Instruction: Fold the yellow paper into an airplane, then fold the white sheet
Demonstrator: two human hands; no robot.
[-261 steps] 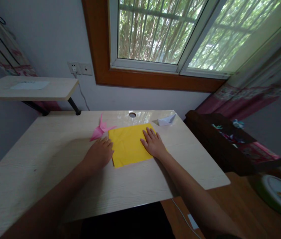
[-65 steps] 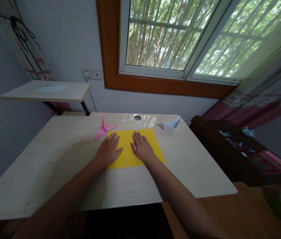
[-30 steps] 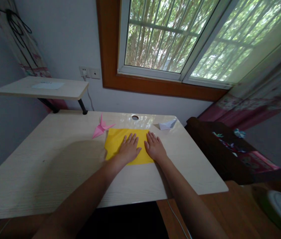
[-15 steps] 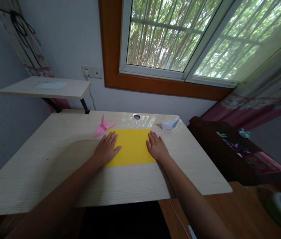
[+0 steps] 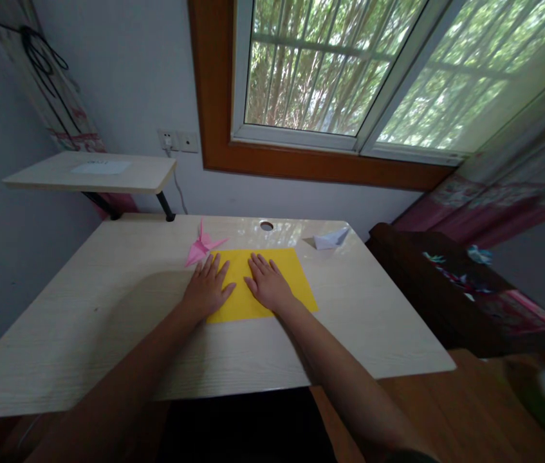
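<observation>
A pale wooden desk (image 5: 108, 308) is sitting under a window. Both palms are pressing flat, fingers spread, on the yellow paper (image 5: 296, 283): left hand (image 5: 206, 290) at its left edge, right hand (image 5: 268, 288) mid-sheet. It is looking barely folded, so most creasing seems left. A pink origami crane (image 5: 201, 247) is lying just beyond the left fingertips.

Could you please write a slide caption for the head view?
Left hand and right hand flat on yellow paper beside a pink origami crane.
</observation>
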